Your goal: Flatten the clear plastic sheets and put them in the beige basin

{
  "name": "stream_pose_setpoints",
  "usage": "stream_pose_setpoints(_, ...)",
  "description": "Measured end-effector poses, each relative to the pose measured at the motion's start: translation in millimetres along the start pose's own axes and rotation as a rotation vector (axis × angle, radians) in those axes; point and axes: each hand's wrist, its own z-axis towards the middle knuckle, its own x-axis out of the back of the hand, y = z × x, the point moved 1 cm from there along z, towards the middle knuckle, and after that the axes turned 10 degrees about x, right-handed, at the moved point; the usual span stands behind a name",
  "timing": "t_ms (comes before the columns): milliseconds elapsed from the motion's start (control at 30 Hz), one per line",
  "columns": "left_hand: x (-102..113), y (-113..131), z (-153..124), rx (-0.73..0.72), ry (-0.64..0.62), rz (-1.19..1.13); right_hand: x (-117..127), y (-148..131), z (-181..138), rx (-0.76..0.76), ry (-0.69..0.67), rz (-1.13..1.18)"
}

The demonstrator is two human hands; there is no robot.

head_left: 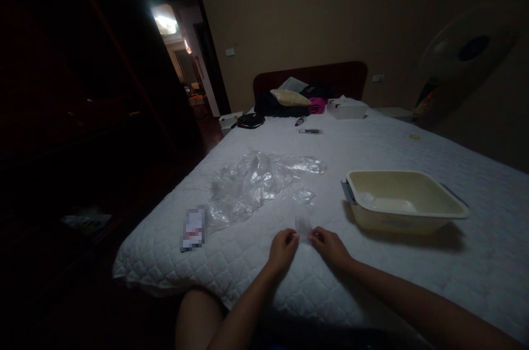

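Between my two hands is a small clear plastic bag (304, 227), stretched out just above or on the white quilted bed. My left hand (285, 248) pinches its left side, with the fingers closed. The right side is pinched by my right hand (329, 245), fingers also closed. Beyond my hands lies a spread of crumpled clear plastic bags (260, 182). A cream plastic basin (407, 220) with grey handles stands to the right of my right hand; something clear lies inside it.
A phone-like object (194, 229), blurred out, lies at the bed's left edge. Farther back on the bed (367, 146) are a packaged item (311, 131), a black bag (250, 120), a white box (347, 108) and piled cloth (291, 98). A fan (467, 58) stands at the right.
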Motion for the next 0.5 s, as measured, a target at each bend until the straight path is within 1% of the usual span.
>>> stream_pose_setpoints(133, -5.8, 1.3, 4.0, 0.086, 0.039, -0.032, -2.7, 2.6, 3.7, -0.061, 0.046, 0.014)
stream_pose_setpoints(233, -7.9, 0.4, 5.1, 0.093, 0.080, -0.001, -4.5, 4.2, 5.8, -0.063, 0.057, -0.017)
stream_pose_setpoints(367, -8.3, 0.5, 5.8, 0.098, 0.088, 0.046, -5.3, 3.8, 9.4, -0.067, 0.044, -0.108)
stream_pose_setpoints(500, -7.8, 3.9, 7.0, 0.119, 0.116, 0.117, -6.5, 3.8, 11.6, -0.077, 0.019, -0.151)
